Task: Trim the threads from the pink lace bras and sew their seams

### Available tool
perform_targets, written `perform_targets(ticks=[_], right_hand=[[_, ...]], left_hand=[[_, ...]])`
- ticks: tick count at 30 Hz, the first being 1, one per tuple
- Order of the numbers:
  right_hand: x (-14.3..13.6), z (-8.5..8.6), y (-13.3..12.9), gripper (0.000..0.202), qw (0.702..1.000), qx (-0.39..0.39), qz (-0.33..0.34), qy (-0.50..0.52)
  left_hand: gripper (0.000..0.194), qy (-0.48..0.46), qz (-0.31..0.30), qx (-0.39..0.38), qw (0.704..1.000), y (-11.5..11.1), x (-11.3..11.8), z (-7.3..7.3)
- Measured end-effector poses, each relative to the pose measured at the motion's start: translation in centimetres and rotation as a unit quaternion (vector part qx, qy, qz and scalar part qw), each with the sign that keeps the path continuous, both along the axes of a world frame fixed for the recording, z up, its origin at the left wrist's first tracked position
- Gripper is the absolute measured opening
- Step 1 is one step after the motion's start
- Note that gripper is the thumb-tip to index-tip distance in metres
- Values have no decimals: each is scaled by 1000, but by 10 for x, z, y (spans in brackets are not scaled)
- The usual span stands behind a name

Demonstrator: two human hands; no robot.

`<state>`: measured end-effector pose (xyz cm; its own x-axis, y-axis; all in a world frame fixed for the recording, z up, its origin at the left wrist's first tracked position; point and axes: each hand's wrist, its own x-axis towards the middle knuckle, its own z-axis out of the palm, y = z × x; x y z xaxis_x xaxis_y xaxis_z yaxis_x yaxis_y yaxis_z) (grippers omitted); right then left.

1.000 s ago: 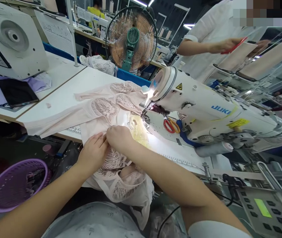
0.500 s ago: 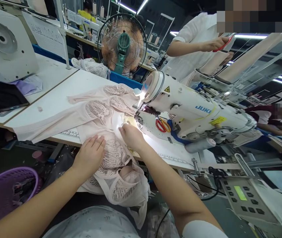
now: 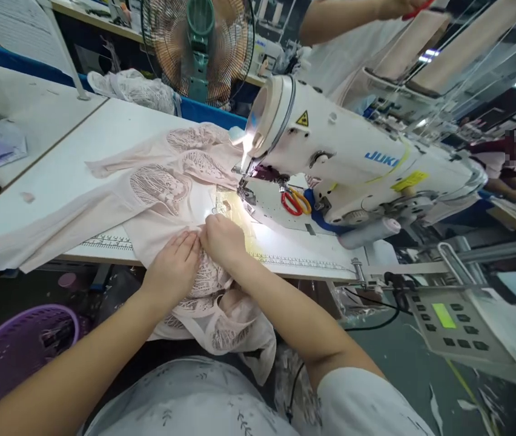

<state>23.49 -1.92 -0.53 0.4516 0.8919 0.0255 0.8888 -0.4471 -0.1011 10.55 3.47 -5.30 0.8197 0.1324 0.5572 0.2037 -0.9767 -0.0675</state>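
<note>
Pale pink lace garments (image 3: pixel 158 186) lie across the white sewing table and hang over its front edge. My left hand (image 3: pixel 174 266) presses on the fabric near that edge, its fingers together. Close beside it, my right hand (image 3: pixel 222 241) is closed on the same fabric, with the fingertips hidden. Both hands are to the lower left of the lit needle area of the white sewing machine (image 3: pixel 330 139). Red and orange scissors (image 3: pixel 295 201) lie on the machine bed.
A purple basket (image 3: pixel 22 351) stands on the floor at lower left. Behind the table is a fan (image 3: pixel 198 48). A control panel (image 3: pixel 449 321) is at right, and a grey thread cone (image 3: pixel 369 232) lies by the machine. Another person's arm (image 3: pixel 344 21) shows at the top.
My right hand has moved left and toward me, next to my left hand, and closed on the fabric. The view has tilted down and come closer to the table.
</note>
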Motion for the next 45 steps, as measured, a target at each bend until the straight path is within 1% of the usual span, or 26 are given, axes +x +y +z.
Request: perform_targets(ticks=[2,4,6,8,10,12,14,15,17,20,22,24,27,29,30,31,33,34,35,36,37,39,42,45], right_hand=[[4,5,2,22,1000,0,-6,23],[12,14,-3,19,998,-8,10,56],[25,22,-15,23,996,-16,20,84],[48,29,-35,32,995,-20,-5,93],[78,33,-60,36,995,-23,-73,71],[111,34,-86,30,985,-31,-168,23],[140,33,-110,26,964,-40,-263,-21],[152,31,-120,26,952,-45,-299,-35],[170,25,-133,25,937,-54,-344,-44],[183,13,-138,28,931,-61,-358,-24],[186,7,-136,26,933,-57,-356,-3],[188,5,-134,21,934,-50,-352,18],[190,10,-134,19,939,-36,-339,47],[184,16,-133,18,945,-16,-322,58],[176,18,-132,18,948,-5,-314,60],[165,20,-131,18,951,10,-301,65],[132,20,-123,15,961,53,-255,90],[112,18,-117,14,966,95,-204,126],[91,16,-109,13,966,137,-138,172],[71,13,-100,16,959,165,-68,220],[52,9,-91,18,951,187,-15,245],[24,3,-72,22,949,205,50,236],[4,-4,-53,27,957,197,87,192],[-1,-8,-46,31,965,181,97,164]], left_hand=[[36,0,-2,14,1000,0,0,1],[36,8,-7,31,999,-1,-1,4],[37,16,-8,35,999,-2,-4,5],[37,20,-4,31,999,-2,-10,5],[36,18,-4,27,999,-3,-16,6],[34,10,-8,19,1000,-2,-20,6],[32,-4,-16,10,1000,1,-20,8],[31,-12,-22,8,1000,4,-19,10],[31,-19,-43,7,999,11,-14,13],[32,4,-92,7,996,19,-7,20],[35,18,-108,19,994,22,-5,25],[36,34,-98,36,994,22,-8,29],[37,81,-75,34,993,20,-14,34],[36,102,-66,20,992,19,-18,36],[35,107,-64,13,992,18,-19,36],[35,109,-64,6,992,17,-21,37],[34,108,-64,-9,992,16,-23,38],[34,106,-64,-15,992,16,-23,38],[34,105,-65,-21,992,16,-24,39],[33,108,-66,-25,992,17,-24,40],[33,116,-71,-28,990,18,-24,41],[35,133,-93,-32,986,21,-23,44],[39,143,-122,-39,981,25,-22,46],[41,140,-114,-38,983,27,-23,45]])
